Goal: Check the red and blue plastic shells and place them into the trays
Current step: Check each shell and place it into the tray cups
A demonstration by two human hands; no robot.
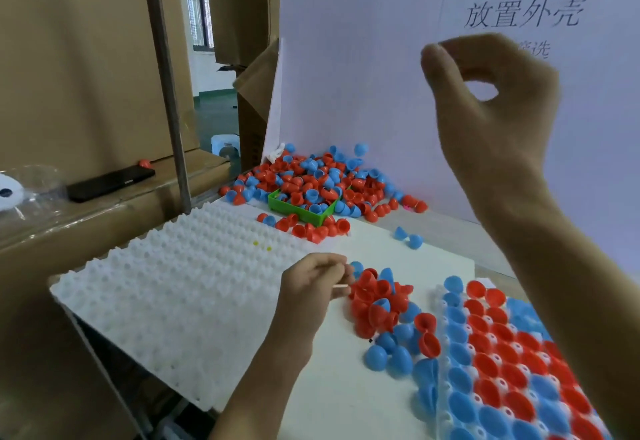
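The left hand (pixel 313 278) pinches a thin stick (pixel 341 286) beside a shell pile (pixel 381 304). The right hand (pixel 491 93) is raised, thumb and forefinger pinched together, apparently empty, above the filled tray (pixel 502 363).

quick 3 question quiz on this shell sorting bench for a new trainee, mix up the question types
1. True or false: the white tray on the left already holds rows of shells.
2. Multiple choice: the left hand pinches A) a blue shell B) a thin stick C) a phone.
3. Fill in: the small box sitting in the far pile of shells is coloured ____.

Key
1. False; its bumps are bare, and the filled tray lies on the right.
2. B; the right hand is raised with thumb and forefinger curled together, and no shell shows in it.
3. Green.
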